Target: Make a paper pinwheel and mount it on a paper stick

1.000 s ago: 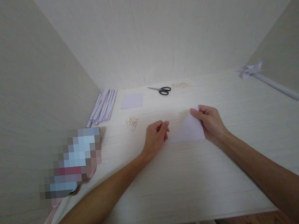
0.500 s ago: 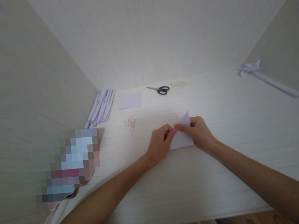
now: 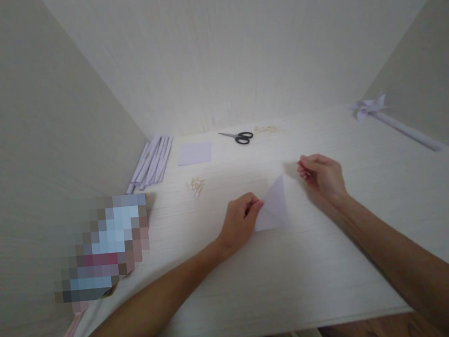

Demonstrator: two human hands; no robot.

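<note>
Paper [image 3: 274, 206], folded to a triangle, lies on the table [image 3: 335, 263] in front of me, its left corner pinched between thumb and fingertips of my left hand [image 3: 240, 221]. My right hand [image 3: 323, 175] is off it, just to the right, fingers loosely curled and holding nothing. With only one corner held, I judge the fold could spring open or the two layers could slide out of line, and then the crease would come out crooked. A tug from my left hand could also swing the sheet on the smooth tabletop. The scissors [image 3: 239, 136], the spare square [image 3: 195, 153], the rolled sticks [image 3: 151, 162] and the small pins [image 3: 196, 185] lie well apart, out of harm's way.
</note>
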